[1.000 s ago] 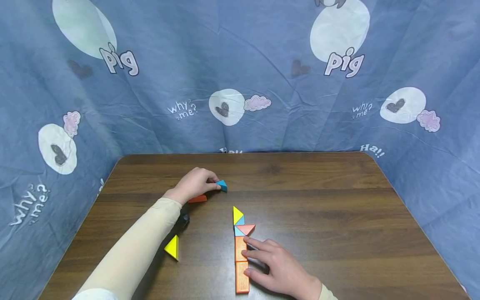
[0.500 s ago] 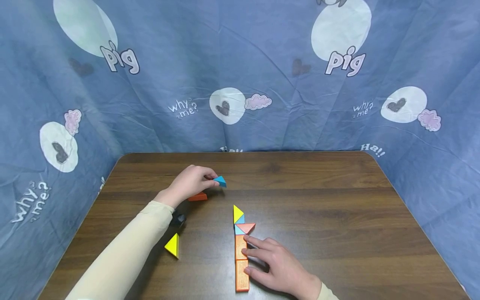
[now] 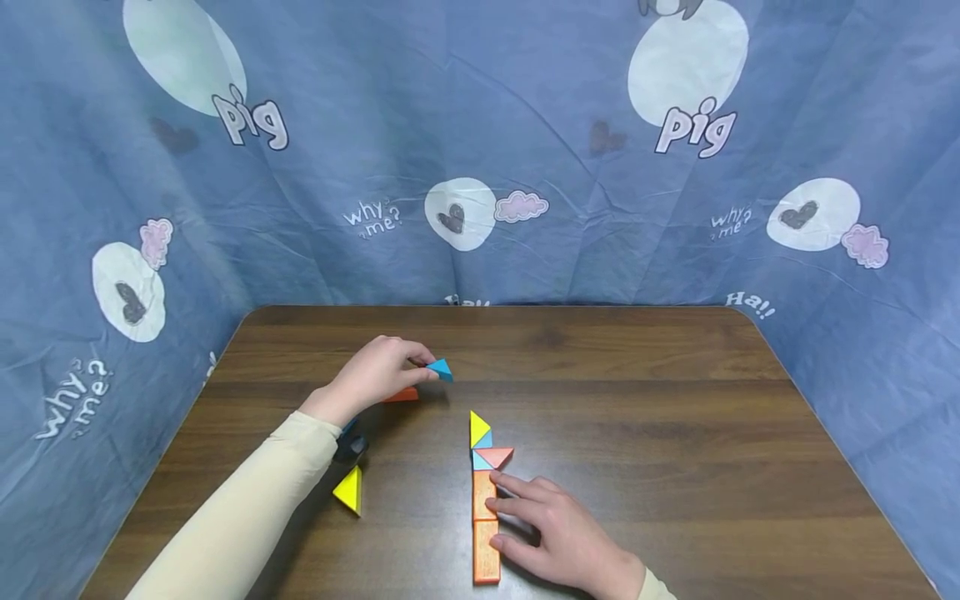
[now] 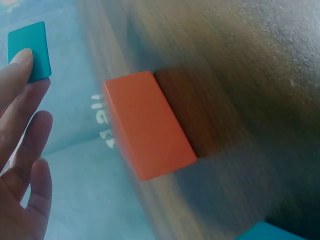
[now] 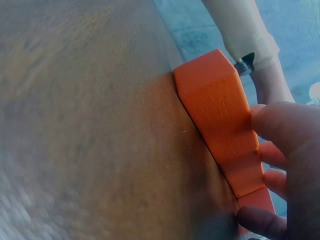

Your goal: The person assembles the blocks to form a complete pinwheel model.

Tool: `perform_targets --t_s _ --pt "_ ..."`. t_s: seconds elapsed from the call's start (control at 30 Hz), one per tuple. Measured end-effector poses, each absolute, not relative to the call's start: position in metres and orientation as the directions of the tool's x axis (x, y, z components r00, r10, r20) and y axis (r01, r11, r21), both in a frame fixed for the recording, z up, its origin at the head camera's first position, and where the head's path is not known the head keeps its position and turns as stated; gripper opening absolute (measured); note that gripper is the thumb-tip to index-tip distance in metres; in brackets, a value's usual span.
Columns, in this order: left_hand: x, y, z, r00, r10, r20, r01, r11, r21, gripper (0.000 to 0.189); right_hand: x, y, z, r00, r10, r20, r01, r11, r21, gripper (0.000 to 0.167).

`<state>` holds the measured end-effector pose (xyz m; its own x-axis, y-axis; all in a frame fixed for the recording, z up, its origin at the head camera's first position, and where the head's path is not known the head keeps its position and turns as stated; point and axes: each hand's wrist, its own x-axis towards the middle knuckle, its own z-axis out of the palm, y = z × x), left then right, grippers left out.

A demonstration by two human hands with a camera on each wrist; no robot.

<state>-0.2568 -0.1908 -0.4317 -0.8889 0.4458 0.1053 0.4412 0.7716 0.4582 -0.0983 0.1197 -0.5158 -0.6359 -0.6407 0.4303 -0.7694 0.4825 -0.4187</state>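
Note:
My left hand (image 3: 375, 375) pinches a blue triangular block (image 3: 441, 370) between thumb and fingertips, close over the table's far half. The left wrist view shows a flat side of this blue block (image 4: 37, 55) behind the thumb. My right hand (image 3: 558, 533) lies palm down, its loosely extended fingers touching the right side of two orange rectangular blocks (image 3: 486, 550) set end to end. Beyond them the row continues with a light blue triangle (image 3: 480, 461), a salmon triangle (image 3: 495, 456) pointing right, another blue triangle (image 3: 486, 439) and a yellow triangle (image 3: 478, 428) at the far end.
A red-orange block (image 3: 402, 395) lies just under my left hand. Nearer, a yellow triangle (image 3: 350, 492) rests left of the row, and a blue piece (image 4: 270, 232) shows partly by the left wrist. A printed blue cloth (image 3: 570, 250) hangs behind the wooden table (image 3: 660, 433).
My left hand has lifted the blue triangular block slightly and drawn back a little to the left. My right hand stays on the orange blocks. The head view has shifted slightly.

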Motion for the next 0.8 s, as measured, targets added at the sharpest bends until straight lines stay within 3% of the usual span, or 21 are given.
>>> perform_targets --t_s 0.23,0.8 --pt "-0.2552 -0.1901 -0.4290 -0.887 0.448 0.112 0.446 0.767 0.461 0.014 -0.0988 0.1194 -0.5167 -0.617 -0.640 0.458 -0.786 0.474 -0.396 0.035" --pt "-0.2472 -0.1894 -0.4315 -0.862 0.496 0.105 0.484 0.742 0.463 0.013 -0.0986 0.1193 -0.5173 -0.646 -0.645 0.409 -0.759 0.484 -0.436 0.036"
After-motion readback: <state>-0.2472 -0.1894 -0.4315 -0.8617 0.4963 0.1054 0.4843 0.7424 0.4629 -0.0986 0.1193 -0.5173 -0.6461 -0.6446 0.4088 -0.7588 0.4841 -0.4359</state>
